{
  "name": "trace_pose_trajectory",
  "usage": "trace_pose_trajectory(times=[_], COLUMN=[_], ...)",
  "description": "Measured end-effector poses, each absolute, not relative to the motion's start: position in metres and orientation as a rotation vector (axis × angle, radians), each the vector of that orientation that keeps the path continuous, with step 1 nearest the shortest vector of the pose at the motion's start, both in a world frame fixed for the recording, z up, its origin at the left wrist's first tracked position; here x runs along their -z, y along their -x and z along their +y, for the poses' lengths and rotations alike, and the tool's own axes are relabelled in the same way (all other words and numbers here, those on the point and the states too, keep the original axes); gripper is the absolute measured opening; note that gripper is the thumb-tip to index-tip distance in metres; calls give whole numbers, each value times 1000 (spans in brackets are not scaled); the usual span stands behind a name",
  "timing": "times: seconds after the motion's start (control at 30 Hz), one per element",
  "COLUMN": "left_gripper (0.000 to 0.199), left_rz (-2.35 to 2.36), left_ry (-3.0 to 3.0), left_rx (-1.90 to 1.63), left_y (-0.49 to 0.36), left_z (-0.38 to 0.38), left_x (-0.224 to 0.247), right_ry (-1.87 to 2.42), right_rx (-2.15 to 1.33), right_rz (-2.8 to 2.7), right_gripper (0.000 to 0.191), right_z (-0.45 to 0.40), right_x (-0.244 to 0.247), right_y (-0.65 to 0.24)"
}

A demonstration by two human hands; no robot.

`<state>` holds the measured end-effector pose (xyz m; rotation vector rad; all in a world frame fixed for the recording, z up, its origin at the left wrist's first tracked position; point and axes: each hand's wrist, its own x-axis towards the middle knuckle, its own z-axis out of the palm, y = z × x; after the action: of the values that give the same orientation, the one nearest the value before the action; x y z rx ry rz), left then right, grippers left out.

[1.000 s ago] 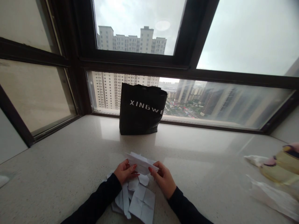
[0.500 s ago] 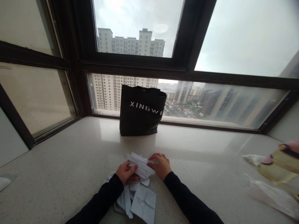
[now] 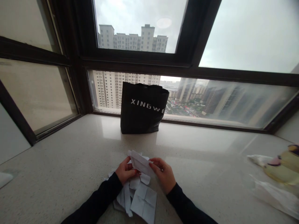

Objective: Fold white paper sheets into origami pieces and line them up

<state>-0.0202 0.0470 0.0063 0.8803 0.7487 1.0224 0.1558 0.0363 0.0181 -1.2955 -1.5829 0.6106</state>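
Observation:
Between my hands is a folded white paper (image 3: 140, 164), tilted up above a pile of creased papers. My left hand (image 3: 126, 171) grips its left side, with the thumb toward me. My right hand (image 3: 163, 173) pinches its right end between thumb and fingers. Below them, several more folded and creased white papers (image 3: 144, 200) lie loosely heaped on the speckled pale sill (image 3: 81, 174). Other paper edges show behind the held piece; I cannot tell how many layers my left hand holds.
A black bag (image 3: 143, 110) with white lettering stands upright against the window, beyond my hands. At the right edge are a yellow and pink item (image 3: 283, 166) and crumpled clear plastic (image 3: 273, 194). A whitish object (image 3: 5, 179) lies at the far left edge.
My right hand has turned and now pinches the paper's right end with the thumb showing. The held paper stands more upright. The view has shifted slightly.

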Motion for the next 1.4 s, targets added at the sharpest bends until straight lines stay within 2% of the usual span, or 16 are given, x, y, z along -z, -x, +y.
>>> trace_pose_trajectory(times=[0.1,0.27,0.33,0.4,0.53,0.63,0.77,0.9,1.0,1.2,1.3,1.4], left_gripper=[77,55,51,50,53,53,37,23,26,60,57,53], left_rz=[737,828,832,828,791,783,983,1191,1361,1567,1568,1504], left_ry=[-917,-957,-958,-964,-984,-1057,-1437,-1618,-1734,-2022,-2176,-2179], left_rx=[-1002,-1009,-1028,-1050,-1102,-1165,-1163,-1091,-1002,-780,-690,-754], left_y=[20,19,18,16,16,28,54,66,60,27,19,21], left_z=[44,42,41,40,43,53,68,72,67,47,44,49], left_x=[-11,-12,-10,-9,-15,-34,-61,-61,-46,-28,-31,-39], right_ry=[1330,1338,1330,1352,1411,1426,1469,1535,1551,1555,1548,1539], right_rx=[-561,-500,-444,-368,-288,-225,-147,-129,-133,-194,-243,-284], right_rz=[-1596,-1645,-1678,-1755,-1867,-1846,-1934,-1977,-1917,-1841,-1808,-1779], right_gripper=[18,14,22,30,16,21,18,16,21,23,26,28], right_z=[31,30,30,32,38,39,31,23,25,26,25,24], right_x=[-20,-21,-20,-20,-31,-44,-43,-24,-15,-12,-12,-12], right_y=[-151,-150,-150,-151,-163,-179,-197,-205,-209,-213,-213,-212])
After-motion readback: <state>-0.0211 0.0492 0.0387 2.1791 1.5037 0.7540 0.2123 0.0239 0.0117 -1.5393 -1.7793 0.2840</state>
